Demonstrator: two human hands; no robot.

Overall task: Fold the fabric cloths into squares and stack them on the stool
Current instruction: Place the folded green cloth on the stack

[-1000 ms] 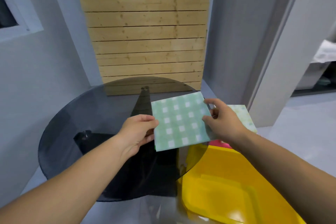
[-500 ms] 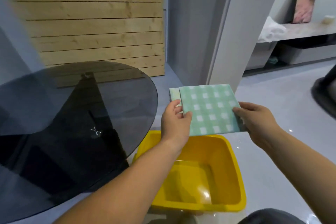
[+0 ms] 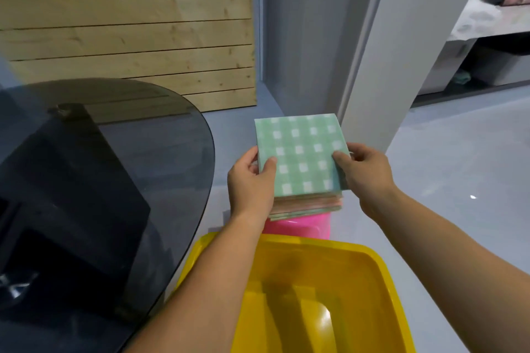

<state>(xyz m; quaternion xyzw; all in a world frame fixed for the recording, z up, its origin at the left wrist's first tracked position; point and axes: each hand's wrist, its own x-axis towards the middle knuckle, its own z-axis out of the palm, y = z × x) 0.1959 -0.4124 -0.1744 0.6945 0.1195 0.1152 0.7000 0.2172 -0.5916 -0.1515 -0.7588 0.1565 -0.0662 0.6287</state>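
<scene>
A round smoked-glass table (image 3: 114,180) fills the left side, its curved edge running close to the person's left forearm. A yellow plastic tub (image 3: 372,261) sits low in the foreground, under both forearms, its left rim tucked beneath the table's edge. Behind it, touching or just beside its far rim, stands a pink stool (image 3: 301,226), of which only a strip of the near side shows. To the right of the stool the grey floor (image 3: 444,166) lies open, as does the strip between the stool and the table.

On the stool rests a stack of folded cloths (image 3: 309,206), their layered edges showing pinkish and pale green. Over the stack, squared to it, is a green checked cloth (image 3: 301,152) folded into a square. Whether it already lies on the stack or is held just above cannot be told.

Both arms reach forward over the tub. The left hand (image 3: 249,186) pinches the cloth's left edge, thumb on top and fingers curled beneath. The right hand (image 3: 364,172) grips the right edge the same way, thumb pressed on the top face, fingers wrapped round the side. The cloth's far edge is free of both hands.
</scene>
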